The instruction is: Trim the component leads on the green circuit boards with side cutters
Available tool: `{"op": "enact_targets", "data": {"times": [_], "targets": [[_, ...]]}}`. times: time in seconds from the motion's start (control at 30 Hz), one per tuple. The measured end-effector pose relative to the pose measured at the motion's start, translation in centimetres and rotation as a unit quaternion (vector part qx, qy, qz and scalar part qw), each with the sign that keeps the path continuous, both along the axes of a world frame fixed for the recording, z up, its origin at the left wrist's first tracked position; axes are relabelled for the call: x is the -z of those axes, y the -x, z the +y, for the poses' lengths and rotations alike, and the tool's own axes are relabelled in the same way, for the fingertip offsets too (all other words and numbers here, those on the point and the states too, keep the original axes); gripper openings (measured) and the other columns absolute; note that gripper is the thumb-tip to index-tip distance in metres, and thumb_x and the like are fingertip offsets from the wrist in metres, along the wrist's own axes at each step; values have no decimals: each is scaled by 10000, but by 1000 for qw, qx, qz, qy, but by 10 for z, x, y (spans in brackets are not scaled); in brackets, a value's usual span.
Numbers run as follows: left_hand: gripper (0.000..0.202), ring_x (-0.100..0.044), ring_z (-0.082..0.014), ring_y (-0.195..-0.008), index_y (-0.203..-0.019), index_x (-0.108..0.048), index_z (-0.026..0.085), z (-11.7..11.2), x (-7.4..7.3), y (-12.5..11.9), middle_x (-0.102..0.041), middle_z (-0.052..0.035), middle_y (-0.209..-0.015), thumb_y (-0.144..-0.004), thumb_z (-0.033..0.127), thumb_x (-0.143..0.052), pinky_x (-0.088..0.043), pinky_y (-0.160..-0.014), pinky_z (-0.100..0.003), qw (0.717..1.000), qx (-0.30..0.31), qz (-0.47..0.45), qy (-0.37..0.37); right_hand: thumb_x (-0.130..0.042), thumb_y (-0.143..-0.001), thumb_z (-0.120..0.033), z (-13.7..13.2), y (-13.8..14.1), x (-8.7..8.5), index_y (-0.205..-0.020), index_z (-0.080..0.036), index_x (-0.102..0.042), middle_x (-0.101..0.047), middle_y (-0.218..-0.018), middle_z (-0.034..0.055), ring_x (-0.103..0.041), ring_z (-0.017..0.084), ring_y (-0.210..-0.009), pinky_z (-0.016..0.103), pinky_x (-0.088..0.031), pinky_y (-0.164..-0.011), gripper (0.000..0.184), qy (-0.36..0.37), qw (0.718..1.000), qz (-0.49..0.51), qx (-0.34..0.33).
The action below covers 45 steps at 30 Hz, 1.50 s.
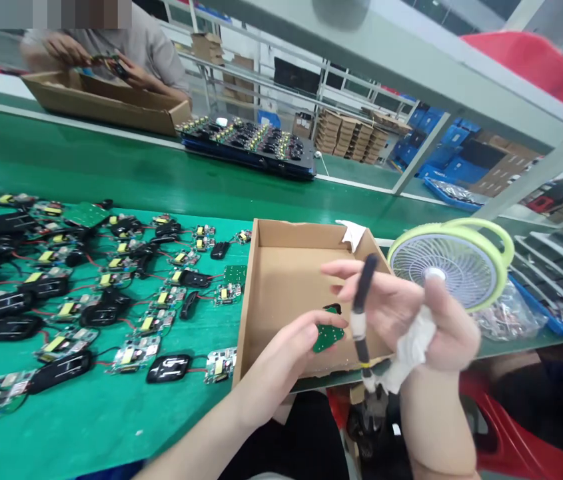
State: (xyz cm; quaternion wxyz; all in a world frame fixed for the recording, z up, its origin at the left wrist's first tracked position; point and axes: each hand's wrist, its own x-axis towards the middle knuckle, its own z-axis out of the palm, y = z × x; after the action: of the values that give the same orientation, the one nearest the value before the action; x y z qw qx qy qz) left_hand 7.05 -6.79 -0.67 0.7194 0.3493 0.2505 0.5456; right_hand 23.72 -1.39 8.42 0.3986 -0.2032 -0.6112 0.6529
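Note:
My left hand is over the cardboard tray, its fingers closed at a small green circuit board with a dark piece at its upper edge. To its right is my right hand, palm partly turned up and slightly blurred. In front of its fingers stands a black stick-like tool with a pale band and a yellow ring; its exact kind is unclear. The grip on it is partly hidden. Crumpled white tissue lies against the right palm and fingers.
Many circuit boards wired to black casings lie in rows on the green mat. A green fan stands right of the tray. Across the bench are a populated black rack and another person's hands above a cardboard box.

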Motion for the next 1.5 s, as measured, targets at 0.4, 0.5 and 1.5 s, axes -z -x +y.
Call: {"op": "enact_targets", "data": {"times": [0.4,0.5,1.5], "targets": [[568,-692,-304,-1020,-1226,-713,213,5,-44,30,-735,-115,-1115,-776,556,-761,-517,-909,-427,967,203,127,-86,-374,-976,-733,26,40,-22,-1280,-222,-671,-609,-1405,78,-518,244,-1366,387,-343,-1205,665,-172,918,-222,-279],[556,-698,-297,-1039,-1251,-692,207,6,-43,30,-718,-122,-1160,-772,479,-769,-485,-955,-425,962,252,47,-90,-396,-974,-722,32,40,-28,-1275,-222,-679,-601,-1418,78,-512,245,-1371,388,-375,-1179,648,-240,904,-263,-237],[378,-589,-225,-1006,-1079,-703,262,-25,-24,33,-569,-44,-1096,-821,538,-693,-482,-886,-328,998,8,-30,-55,-622,-952,-268,8,15,33,-1044,-217,-619,-673,-1296,112,-618,240,-1231,430,-461,-1073,105,-206,952,-220,-64]]}}
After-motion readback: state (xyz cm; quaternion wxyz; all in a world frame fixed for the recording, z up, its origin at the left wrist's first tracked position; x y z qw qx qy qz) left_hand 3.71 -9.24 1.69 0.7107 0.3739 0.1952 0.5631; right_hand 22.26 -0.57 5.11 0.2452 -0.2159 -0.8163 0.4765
